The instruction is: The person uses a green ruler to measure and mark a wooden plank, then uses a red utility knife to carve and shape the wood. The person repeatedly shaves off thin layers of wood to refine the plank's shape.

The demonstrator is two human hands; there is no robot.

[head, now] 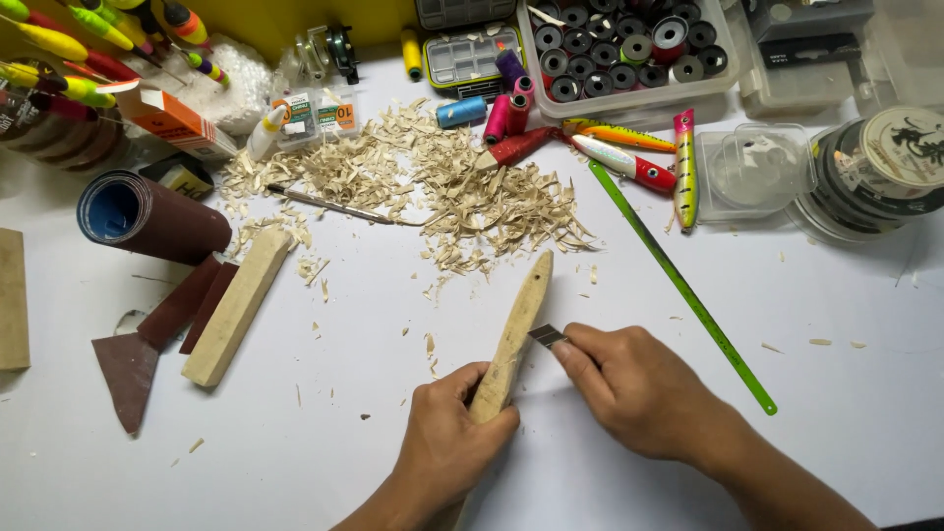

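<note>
My left hand [454,433] grips the near end of a long, tapered piece of pale wood [518,320] that points away from me over the white table [393,462]. My right hand [629,383] holds a small dark blade [547,336] pressed against the right side of the wood, about midway along it. A heap of wood shavings [462,192] lies beyond the wood's far tip.
A rectangular wood block [236,307] and sandpaper strips [147,339] lie left, beside a sandpaper roll [147,218]. A green ruler [683,290] runs diagonally on the right. Painted fishing lures [649,157], thread spools [506,108], a bin of spools [629,49] and line reels [875,167] crowd the back.
</note>
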